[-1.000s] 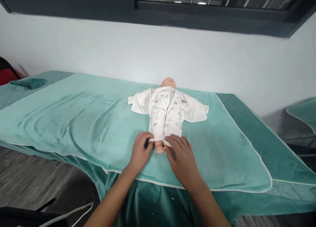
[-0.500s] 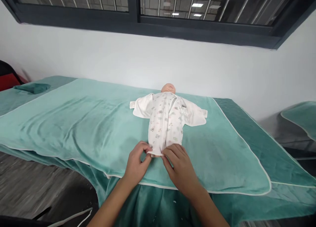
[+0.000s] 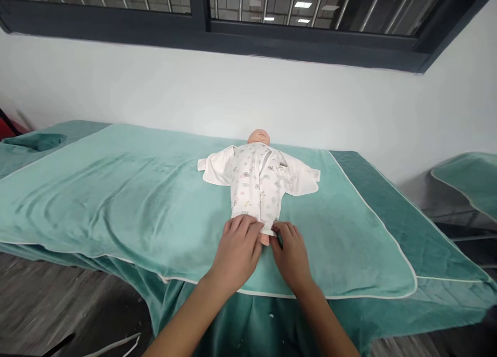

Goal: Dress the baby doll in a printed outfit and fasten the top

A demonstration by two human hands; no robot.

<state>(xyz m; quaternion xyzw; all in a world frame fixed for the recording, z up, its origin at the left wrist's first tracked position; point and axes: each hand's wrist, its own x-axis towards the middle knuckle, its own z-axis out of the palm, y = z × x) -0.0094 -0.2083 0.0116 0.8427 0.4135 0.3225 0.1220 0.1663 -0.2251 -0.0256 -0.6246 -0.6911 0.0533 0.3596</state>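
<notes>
A baby doll (image 3: 259, 137) lies on its back on a teal blanket (image 3: 116, 191), dressed in a white printed romper (image 3: 256, 183) with sleeves spread out. My left hand (image 3: 237, 248) rests at the left leg cuff, fingers curled over the fabric. Beside it, my right hand (image 3: 291, 253) pinches the right leg cuff. A small doll foot (image 3: 264, 239) pokes out between the two hands.
The blanket covers a table draped in darker teal cloth (image 3: 388, 191), against a white wall under a dark-framed window (image 3: 202, 15). A folded teal cloth (image 3: 37, 141) lies far left. Another teal-covered table (image 3: 469, 178) stands at the right. The floor is grey wood.
Both hands have shifted right along the romper's hem, from the left leg cuff toward the right one. A foot shows between them again. The camera view moved slightly.
</notes>
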